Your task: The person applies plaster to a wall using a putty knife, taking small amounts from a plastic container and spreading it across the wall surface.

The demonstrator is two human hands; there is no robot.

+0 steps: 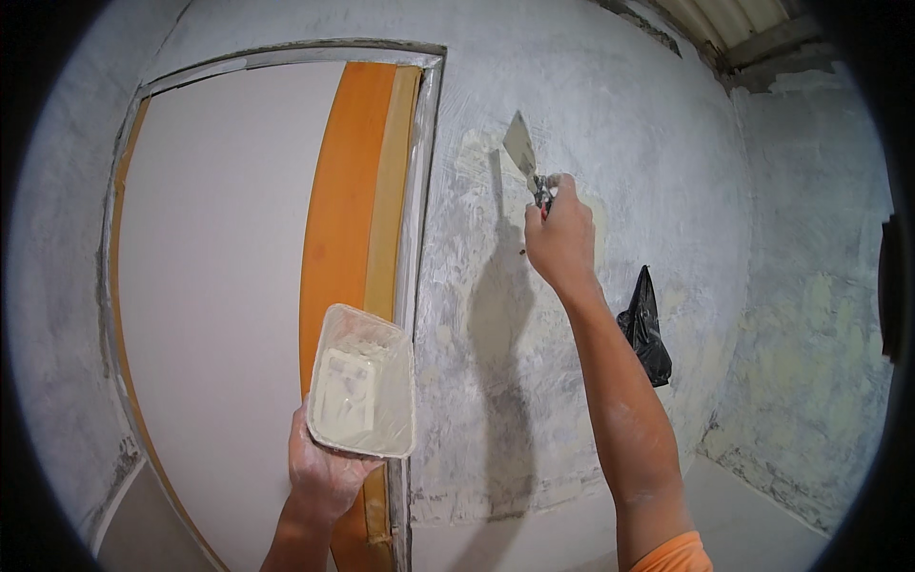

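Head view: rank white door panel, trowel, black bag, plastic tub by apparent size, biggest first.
1. White door panel
2. Plastic tub
3. Black bag
4. Trowel, handle partly covered by the right hand

Image area only; true sizes unsure.

Patchy grey wall (658,172) behind right hand (562,234); white panel (219,267) in frame (431,105) beyond left hand (327,469); ribbed roofing (726,17) above, right of right hand.

Fisheye head camera is facing a grey, patchily plastered wall (667,172).
From the wearer's head, it is looking forward past the bare right hand (560,234), sitting near behind that grip, the wall spreading beyond.
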